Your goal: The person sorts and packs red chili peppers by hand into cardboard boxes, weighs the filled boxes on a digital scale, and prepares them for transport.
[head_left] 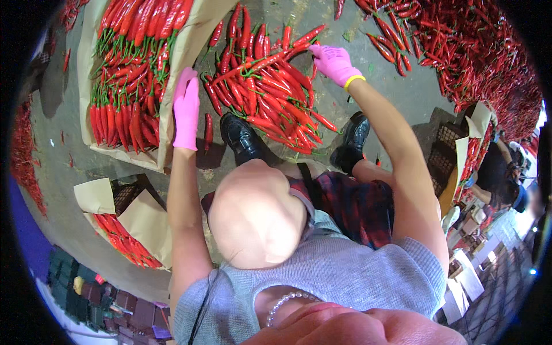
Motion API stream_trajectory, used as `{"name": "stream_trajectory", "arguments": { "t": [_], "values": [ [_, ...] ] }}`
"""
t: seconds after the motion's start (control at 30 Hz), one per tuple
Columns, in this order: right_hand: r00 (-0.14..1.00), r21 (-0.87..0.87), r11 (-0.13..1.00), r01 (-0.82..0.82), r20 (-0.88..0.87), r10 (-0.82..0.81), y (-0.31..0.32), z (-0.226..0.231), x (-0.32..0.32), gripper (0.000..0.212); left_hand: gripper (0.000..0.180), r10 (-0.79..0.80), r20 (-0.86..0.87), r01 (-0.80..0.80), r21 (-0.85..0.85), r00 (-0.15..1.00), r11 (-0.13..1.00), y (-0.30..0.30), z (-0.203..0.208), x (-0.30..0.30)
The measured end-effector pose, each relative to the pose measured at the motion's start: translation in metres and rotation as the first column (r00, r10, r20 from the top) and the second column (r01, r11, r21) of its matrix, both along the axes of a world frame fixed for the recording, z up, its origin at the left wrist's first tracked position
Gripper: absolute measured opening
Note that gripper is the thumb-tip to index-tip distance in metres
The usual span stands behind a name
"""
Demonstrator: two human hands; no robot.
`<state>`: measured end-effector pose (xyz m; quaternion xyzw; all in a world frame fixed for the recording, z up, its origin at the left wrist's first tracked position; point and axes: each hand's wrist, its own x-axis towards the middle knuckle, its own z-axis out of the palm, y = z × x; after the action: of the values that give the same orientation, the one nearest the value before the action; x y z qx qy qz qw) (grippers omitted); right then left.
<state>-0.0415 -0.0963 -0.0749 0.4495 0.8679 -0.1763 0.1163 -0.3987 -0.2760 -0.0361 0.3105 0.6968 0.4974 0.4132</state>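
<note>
My left hand (186,109), in a pink glove, lies flat with straight fingers along the side of a paper-lined box (167,123). Rows of red chili peppers (123,118) with green stems fill this box. My right hand (335,63), also gloved in pink, has its fingers bent together at the stem end of a red chili pepper (296,49), at the upper right of a loose pile. That chili pile (267,95) rests on the floor between my hands, just ahead of my black shoes. The right fingertips are partly hidden.
A large chili heap (477,52) spreads at the far right. Another paper-lined crate of chilies (126,238) stands at the left, with a further one (468,161) at the right beside a crouching person (497,172). A single chili (208,132) lies near my left shoe.
</note>
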Motion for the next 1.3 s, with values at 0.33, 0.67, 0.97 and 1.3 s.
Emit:
{"name": "stream_trajectory", "arguments": {
  "t": [0.33, 0.67, 0.97, 1.3],
  "values": [
    [0.935, 0.105, 0.931, -0.35, -0.029, 0.355, 0.0, -0.006, 0.049, 0.02, 0.031, -0.731, -0.679, 0.413, -0.648, 0.068, 0.641, 0.09, -0.024, 0.114],
    [0.956, -0.13, 0.948, -0.289, 0.021, 0.294, 0.005, -0.013, -0.02, 0.024, 0.015, -0.242, 0.101, 0.26, -0.247, 0.965, 0.934, 0.097, -0.005, 0.013],
    [0.938, -0.488, 0.873, -0.012, -0.308, -0.16, 0.019, -0.01, 0.01, 0.028, 0.038, -0.297, -0.383, 0.038, -0.558, 0.875, 0.829, 0.139, -0.099, -0.018],
    [0.858, -0.143, 0.866, 0.48, -0.127, -0.497, 0.061, -0.042, -0.043, 0.043, 0.031, -0.281, -0.011, 0.25, -0.424, 0.96, 0.871, 0.159, -0.064, -0.001]
  ]
}}
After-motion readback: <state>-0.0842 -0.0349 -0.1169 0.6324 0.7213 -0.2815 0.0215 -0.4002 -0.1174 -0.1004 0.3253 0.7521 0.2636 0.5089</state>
